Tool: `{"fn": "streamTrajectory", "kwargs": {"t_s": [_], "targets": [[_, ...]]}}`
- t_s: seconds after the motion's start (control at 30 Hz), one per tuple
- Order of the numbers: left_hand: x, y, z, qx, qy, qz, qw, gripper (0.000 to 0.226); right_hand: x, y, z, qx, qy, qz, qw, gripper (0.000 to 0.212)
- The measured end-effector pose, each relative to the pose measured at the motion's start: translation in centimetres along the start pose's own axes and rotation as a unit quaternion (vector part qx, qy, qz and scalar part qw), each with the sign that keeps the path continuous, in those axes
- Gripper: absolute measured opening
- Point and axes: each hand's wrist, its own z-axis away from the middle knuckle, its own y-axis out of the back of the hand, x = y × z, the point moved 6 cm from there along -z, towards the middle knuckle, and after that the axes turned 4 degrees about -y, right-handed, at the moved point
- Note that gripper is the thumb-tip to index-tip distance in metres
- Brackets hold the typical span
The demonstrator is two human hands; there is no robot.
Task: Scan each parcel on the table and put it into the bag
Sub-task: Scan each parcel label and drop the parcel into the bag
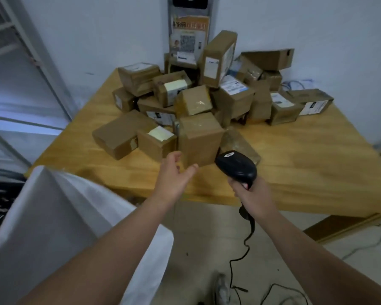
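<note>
Left hand spread open by the nearest parcel; right hand grips the scanner.
Bag cut off at left; labels on the pile blurred.

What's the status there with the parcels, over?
Left hand open at front box, no grip yet. Right hand holds scanner. Parcels piled on table, bag at left. Nothing blocking.

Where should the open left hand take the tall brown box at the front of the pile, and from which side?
Probably its upper part, coming from the front left: the tall box stands upright with its near faces and top bare, while parcels crowd its left and back. The left hand is open before it; the right hand grips the scanner.
</note>
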Motion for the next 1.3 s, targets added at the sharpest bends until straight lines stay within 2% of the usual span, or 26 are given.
{"fn": "streamTrajectory", "kwargs": {"t_s": [0.1, 0.17, 0.27, 0.37, 0.53, 0.7, 0.77, 0.87, 0.97, 1.1, 1.17, 1.23, 1.27, 1.3], "targets": [[3.0, -1.5, -4.8, 0.015, -0.059, -0.116, 0.991, 0.073, -1.0, 2.6, -3.8, 0.010, 0.011, -0.039, 0.999, 0.031], [4.8, -2.3, -7.6, 0.019, -0.093, -0.217, 0.972, 0.085, -1.5, 3.5, -6.4, -0.039, -0.009, -0.090, 0.995, 0.026], [5.7, -3.2, -10.8, -0.001, -0.078, -0.310, 0.948, 0.103, -1.7, 3.8, -9.5, -0.118, -0.074, -0.189, 0.972, 0.045], [4.9, -3.4, -12.7, -0.013, -0.050, -0.352, 0.935, 0.116, -1.5, 3.6, -12.1, -0.127, -0.111, -0.222, 0.960, 0.050], [3.2, -3.4, -13.7, -0.040, 0.009, -0.316, 0.948, 0.122, -0.8, 2.8, -14.7, -0.111, -0.138, -0.199, 0.964, 0.027], [2.9, -3.1, -13.5, -0.058, 0.000, -0.345, 0.937, 0.121, -0.1, 1.3, -15.3, -0.093, -0.165, -0.244, 0.951, 0.027], [2.7, -3.4, -12.8, -0.075, -0.010, -0.333, 0.940, 0.118, 0.0, 0.5, -14.9, -0.092, -0.171, -0.256, 0.947, 0.034], [2.7, -4.0, -11.4, -0.076, -0.051, -0.295, 0.951, 0.118, -0.1, -0.9, -13.9, -0.094, -0.192, -0.286, 0.934, 0.048], [2.3, -3.5, -10.4, -0.046, -0.092, -0.264, 0.959, 0.118, 0.3, -1.7, -13.1, -0.078, -0.221, -0.330, 0.914, 0.048], [1.3, -3.0, -8.6, -0.063, -0.176, -0.324, 0.927, 0.119, 0.9, -1.8, -11.8, -0.064, -0.230, -0.343, 0.908, 0.033], [0.5, -2.8, -7.5, -0.071, -0.217, -0.342, 0.911, 0.116, 1.1, -2.0, -11.0, -0.073, -0.235, -0.326, 0.913, 0.041], [-0.8, -2.8, -6.3, -0.110, -0.236, -0.355, 0.898, 0.107, 1.0, -2.5, -10.2, -0.093, -0.236, -0.295, 0.921, 0.062], [-1.4, -2.9, -5.9, -0.132, -0.242, -0.340, 0.899, 0.096, 1.0, -2.9, -9.8, -0.097, -0.233, -0.286, 0.924, 0.066], [-1.9, -2.7, -5.6, -0.142, -0.229, -0.295, 0.917, 0.080, 1.1, -3.2, -9.5, -0.094, -0.231, -0.280, 0.927, 0.063]]}}
